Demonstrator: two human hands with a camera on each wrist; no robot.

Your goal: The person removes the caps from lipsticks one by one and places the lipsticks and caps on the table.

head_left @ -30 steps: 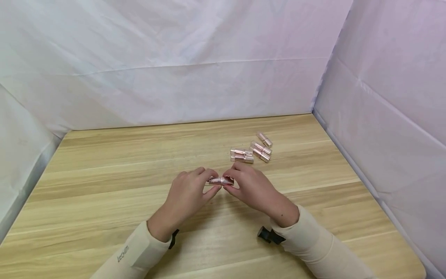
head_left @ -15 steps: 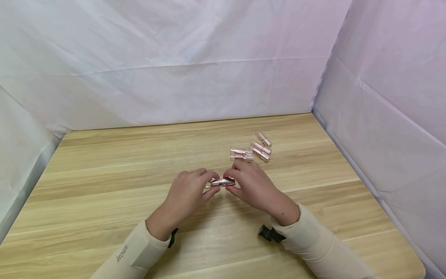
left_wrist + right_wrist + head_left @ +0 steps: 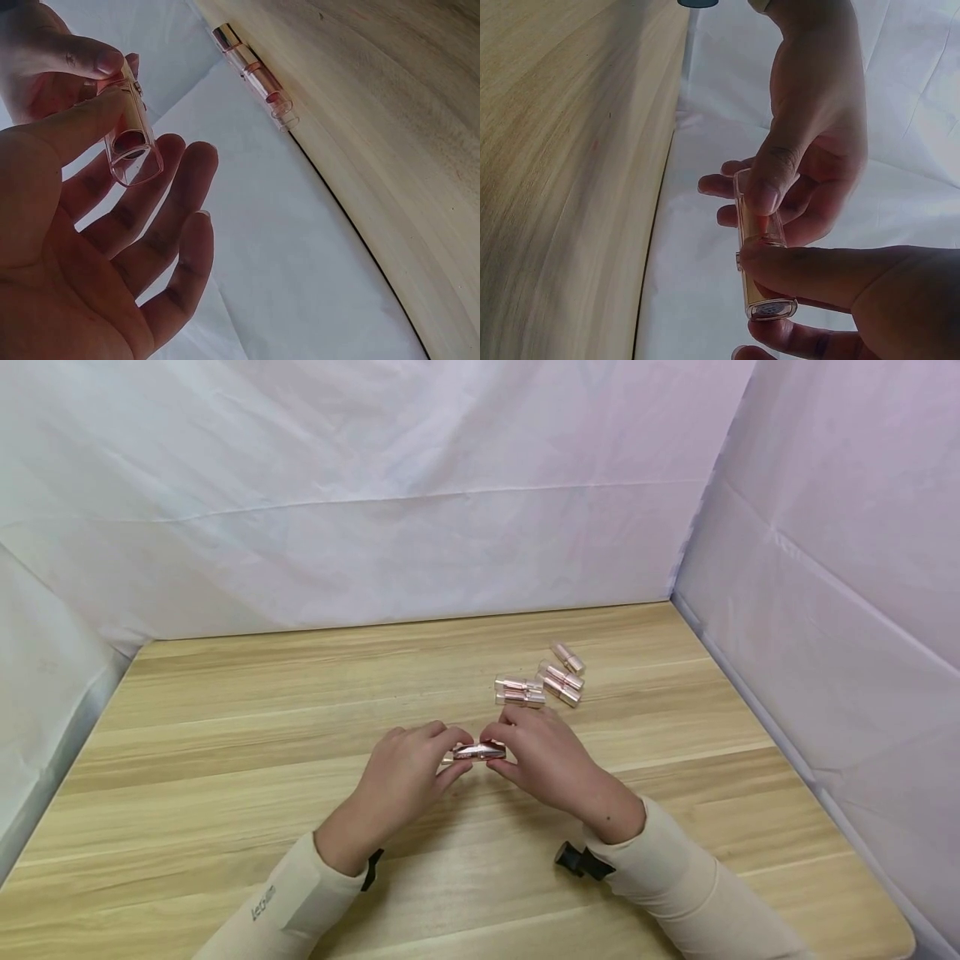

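A rose-gold lipstick tube point(image 3: 480, 751) with a clear cap lies level between my two hands, over the middle of the table. My left hand point(image 3: 408, 772) pinches its clear cap end between thumb and fingers; in the left wrist view the clear end of the lipstick point(image 3: 135, 161) points toward that palm, the other fingers spread loosely. My right hand point(image 3: 547, 760) pinches the metallic base end. From the right wrist view, the base of the lipstick point(image 3: 771, 308) shows past the right thumb, and the left thumb presses along the clear part.
Several similar lipsticks lie on the wooden table point(image 3: 262, 760) beyond my right hand: a pair side by side point(image 3: 519, 691), another pair point(image 3: 561, 682) and a single lipstick point(image 3: 567, 657) farther back. White cloth point(image 3: 360, 527) hangs behind the table and at both sides.
The held lipstick has shifted slightly to the right and turned a little between my fingers since a second ago. Both hands keep their pinch and nearly the same place.
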